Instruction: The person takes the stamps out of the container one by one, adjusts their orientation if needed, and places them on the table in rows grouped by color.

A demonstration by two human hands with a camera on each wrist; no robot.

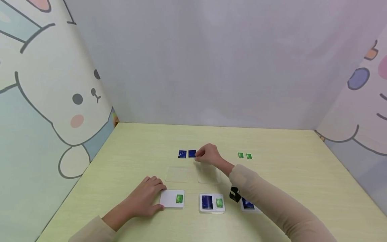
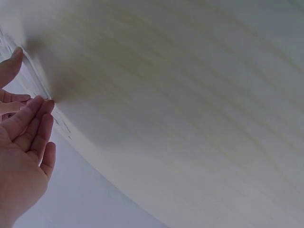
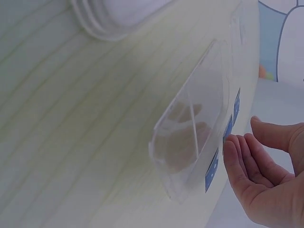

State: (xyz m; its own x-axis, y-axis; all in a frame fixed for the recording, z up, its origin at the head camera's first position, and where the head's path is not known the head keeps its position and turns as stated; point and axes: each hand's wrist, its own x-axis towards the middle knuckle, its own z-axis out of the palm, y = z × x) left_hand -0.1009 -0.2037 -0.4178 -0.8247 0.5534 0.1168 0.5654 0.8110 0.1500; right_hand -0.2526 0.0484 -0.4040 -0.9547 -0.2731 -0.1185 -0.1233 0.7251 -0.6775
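Observation:
In the head view my left hand (image 1: 145, 197) holds a white card (image 1: 170, 198) at its left corners, thumb at the near one and fingers at the far one. A small green picture tile (image 1: 179, 198) lies on that card's right side. Farther out, my right hand (image 1: 209, 154) reaches to the right edge of a dark blue square tile (image 1: 191, 153). Three blue tiles stand in a row in the right wrist view, with my fingertips (image 3: 229, 140) close by the middle tile (image 3: 228, 128). My thumb is apart from those fingers, and nothing shows between them.
Two clear plastic cases (image 1: 177, 174) lie between the tiles and the cards. A second white card (image 1: 212, 203) bears a blue and a green picture; another card (image 1: 248, 204) is partly under my right sleeve. Two green tiles (image 1: 240, 155) lie at the far right.

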